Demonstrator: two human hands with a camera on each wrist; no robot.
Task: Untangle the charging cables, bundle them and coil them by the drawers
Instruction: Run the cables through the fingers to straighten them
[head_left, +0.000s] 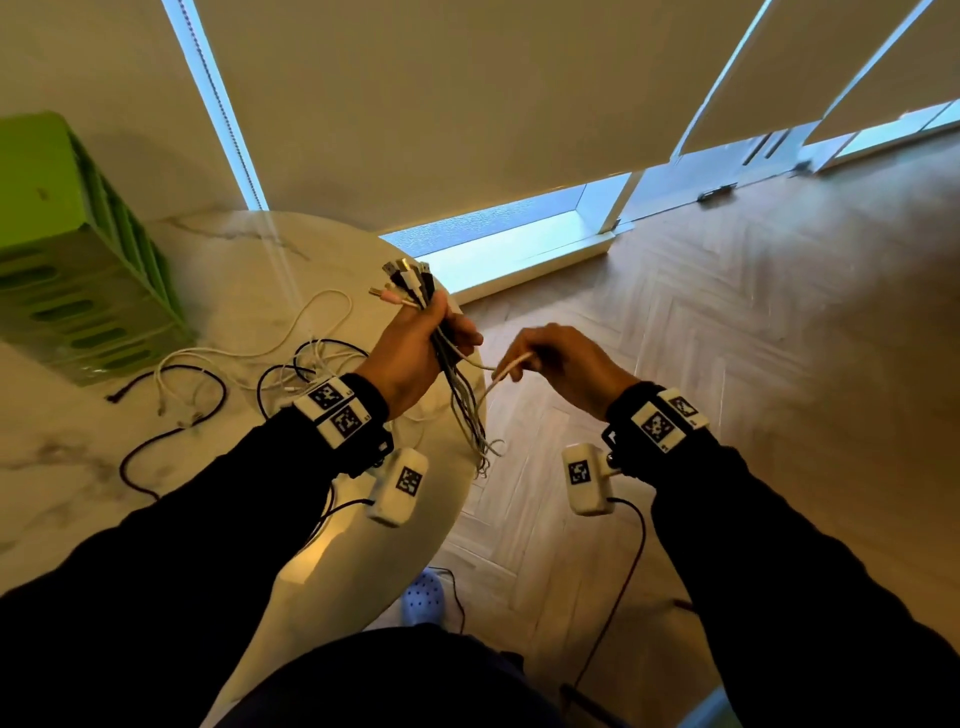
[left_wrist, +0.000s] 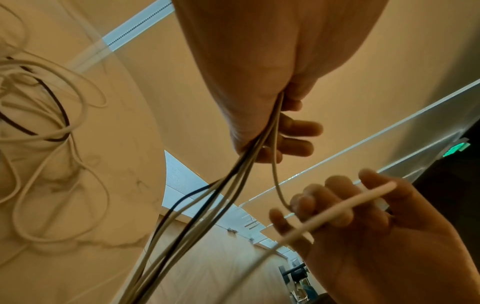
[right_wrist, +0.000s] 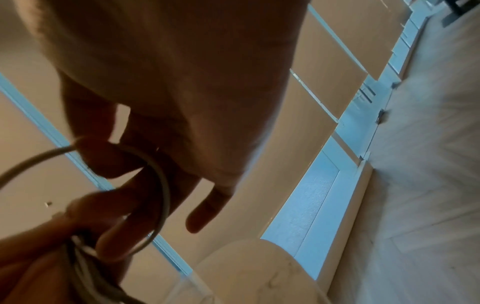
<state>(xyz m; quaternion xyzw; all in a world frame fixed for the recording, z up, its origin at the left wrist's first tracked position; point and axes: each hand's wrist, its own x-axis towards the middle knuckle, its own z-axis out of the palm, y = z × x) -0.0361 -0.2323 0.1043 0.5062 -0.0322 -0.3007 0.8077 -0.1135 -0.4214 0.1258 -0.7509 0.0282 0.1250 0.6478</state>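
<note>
Left hand (head_left: 415, 358) grip is closed tight around the cable bundle (head_left: 457, 384), plug ends (head_left: 408, 283) fanned out above the fist, tails hanging off the counter (head_left: 249, 260) edge toward the floor. Right hand (head_left: 566, 364) grip pinches one white cable (head_left: 511, 366) that runs back into the bundle; fingers curled on it, a loop rides over them in the right wrist view. Loose cables (head_left: 208, 374), black and white, lie tangled on the counter in front of the green drawer unit (head_left: 78, 270). Step in hand looks like stripping this white one clear along its length. Do it well: keep the left fist firm just under the plugs, slide the right pinch down the cable rather than yanking, and back off at any snag. Align its plug with the others before re-gripping. Coiling by the drawers not yet started.
</note>
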